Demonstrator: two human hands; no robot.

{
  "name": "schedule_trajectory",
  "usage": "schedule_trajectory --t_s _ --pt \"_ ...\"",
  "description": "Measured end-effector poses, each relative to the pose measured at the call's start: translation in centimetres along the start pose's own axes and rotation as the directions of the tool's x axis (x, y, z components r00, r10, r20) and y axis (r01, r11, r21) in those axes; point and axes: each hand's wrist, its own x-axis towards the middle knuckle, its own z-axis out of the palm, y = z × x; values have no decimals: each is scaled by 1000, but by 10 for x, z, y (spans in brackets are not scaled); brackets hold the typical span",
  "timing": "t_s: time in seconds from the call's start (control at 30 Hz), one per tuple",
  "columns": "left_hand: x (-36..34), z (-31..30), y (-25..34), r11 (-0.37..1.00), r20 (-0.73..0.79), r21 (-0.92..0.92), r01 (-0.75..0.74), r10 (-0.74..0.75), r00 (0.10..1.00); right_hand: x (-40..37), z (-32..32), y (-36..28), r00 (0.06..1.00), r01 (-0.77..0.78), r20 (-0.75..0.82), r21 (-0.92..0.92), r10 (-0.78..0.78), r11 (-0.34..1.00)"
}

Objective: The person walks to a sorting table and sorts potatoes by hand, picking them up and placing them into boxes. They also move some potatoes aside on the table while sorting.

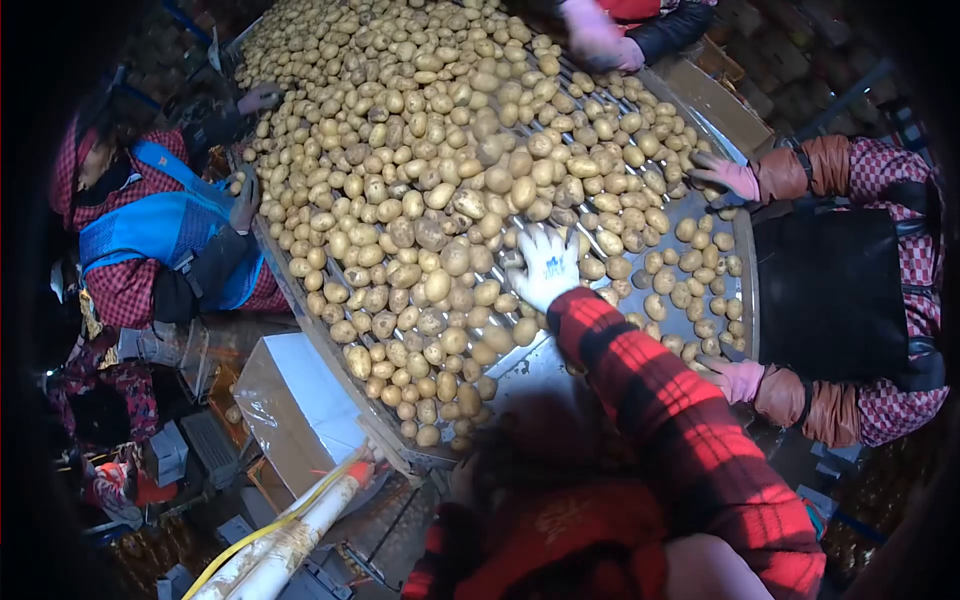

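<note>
My right hand (545, 265), in a white glove with a small blue mark, reaches out over the potatoes (400, 200). Its fingers are spread, and their tips touch or lie just above the potatoes and the metal bars of the sorting table (520, 362). I see nothing held in it. Round, yellowish-brown potatoes, some with dark soil on them, surround the hand on the left and far side. Of my left arm only part of the red and black checked sleeve (435, 560) shows at the bottom; the hand itself cannot be made out in the dark shadow.
A co-worker in a blue vest (150, 235) stands at the left edge. Another, in a black apron (830, 290), has pink-gloved hands near loose potatoes (690, 280) on the right. A third person's pink glove (600, 35) is at the top. A cardboard box (290, 410) and white pole (300, 535) stand lower left.
</note>
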Motion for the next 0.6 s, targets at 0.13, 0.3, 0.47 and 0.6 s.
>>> schedule_trajectory --t_s 0.13,0.3,0.47,0.6 --pt "10 0 -8 923 52 289 -253 249 967 -63 -23 -22 994 60 92 -39 -57 997" --pt "16 9 -57 971 72 -181 154 -143 987 -146 -27 -62 988 142 52 36 -144 989" --pt "13 5 -11 588 206 -703 401 -371 906 -208 -54 -24 927 292 230 59 -298 955" --pt "11 9 -35 853 140 -492 173 -119 983 -232 -80 -19 928 256 247 124 -279 959"
